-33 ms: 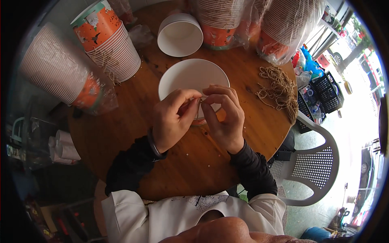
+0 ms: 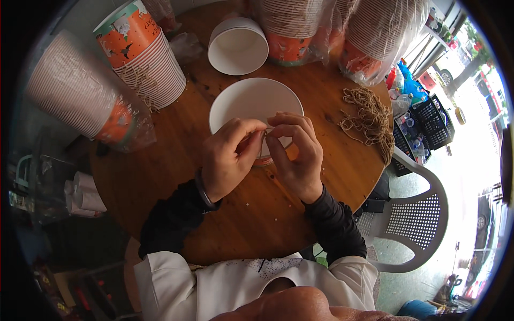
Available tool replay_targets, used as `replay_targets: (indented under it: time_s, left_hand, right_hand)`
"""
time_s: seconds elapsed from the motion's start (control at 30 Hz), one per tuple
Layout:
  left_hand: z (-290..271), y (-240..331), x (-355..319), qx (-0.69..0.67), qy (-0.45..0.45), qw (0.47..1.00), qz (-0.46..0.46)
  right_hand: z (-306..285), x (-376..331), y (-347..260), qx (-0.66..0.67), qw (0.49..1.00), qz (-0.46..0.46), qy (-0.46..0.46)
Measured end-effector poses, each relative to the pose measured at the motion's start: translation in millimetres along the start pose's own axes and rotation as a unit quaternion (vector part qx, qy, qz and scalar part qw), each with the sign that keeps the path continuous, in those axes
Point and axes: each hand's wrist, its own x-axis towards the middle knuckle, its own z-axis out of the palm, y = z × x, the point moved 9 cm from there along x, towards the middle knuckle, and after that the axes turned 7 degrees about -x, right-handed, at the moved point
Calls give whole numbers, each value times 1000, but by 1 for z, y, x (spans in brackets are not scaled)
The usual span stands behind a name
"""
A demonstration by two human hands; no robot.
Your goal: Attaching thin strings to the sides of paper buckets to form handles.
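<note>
A white-lined paper bucket [image 2: 254,96] stands in the middle of the table, its mouth facing up at me. My left hand [image 2: 231,155] and my right hand [image 2: 297,152] meet over its near rim, thumbs and forefingers pinched. Between the fingertips runs a short bit of thin tan string [image 2: 264,140], mostly hidden by the fingers. To the right lies a tangled bundle of the same tan string [image 2: 367,117]. More string loops hang on the nested stack of orange-printed paper buckets [image 2: 152,67] at the far left.
A second white bucket [image 2: 238,49] lies tilted behind. Plastic-wrapped bucket stacks stand at the back, including one at the right [image 2: 383,32], and another leans at the left [image 2: 75,88]. A grey plastic chair [image 2: 415,216] and a black crate [image 2: 431,125] are right of the round wooden table [image 2: 251,224].
</note>
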Motion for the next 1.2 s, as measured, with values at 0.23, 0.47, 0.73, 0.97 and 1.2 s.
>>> replay_targets:
  time_s: [0.23,0.47,0.73,0.97,1.2]
  left_hand:
    - [12,23,-5,222,-42,957,180]
    - [2,4,6,40,-77,996,38]
    - [13,-40,-7,-339,-158,867,-330]
    - [12,-39,-5,-312,-137,890,-303]
    - [8,-29,1,-211,-151,942,-214]
  right_hand:
    - [-2,-1,11,17,999,35,-14]
    - [-4,4,3,2,1000,11,-21]
    - [1,-3,-1,26,1000,2,-16]
    - [-3,-3,2,86,996,18,4]
    - [-8,-2,13,62,997,44,29]
